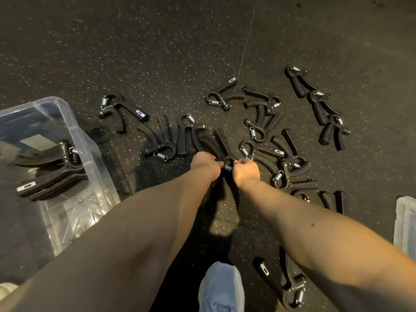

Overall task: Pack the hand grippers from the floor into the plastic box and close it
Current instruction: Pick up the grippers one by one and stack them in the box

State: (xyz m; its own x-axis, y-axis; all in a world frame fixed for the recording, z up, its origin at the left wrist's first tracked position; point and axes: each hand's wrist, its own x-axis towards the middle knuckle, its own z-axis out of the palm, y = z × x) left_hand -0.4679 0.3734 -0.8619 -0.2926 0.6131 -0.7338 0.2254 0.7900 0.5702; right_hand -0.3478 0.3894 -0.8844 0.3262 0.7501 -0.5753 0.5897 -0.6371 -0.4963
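Hand grippers (pixel 48 174) stacked inside plastic box (pixel 90 154)

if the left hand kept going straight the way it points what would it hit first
It is at it now: the left hand grips the hand gripper, which the right hand grips too. Beyond that, depth is unclear.

Black hand grippers (pixel 130 110) lie scattered; perhaps four sit stacked inside the clear, open plastic box (pixel 99 172)
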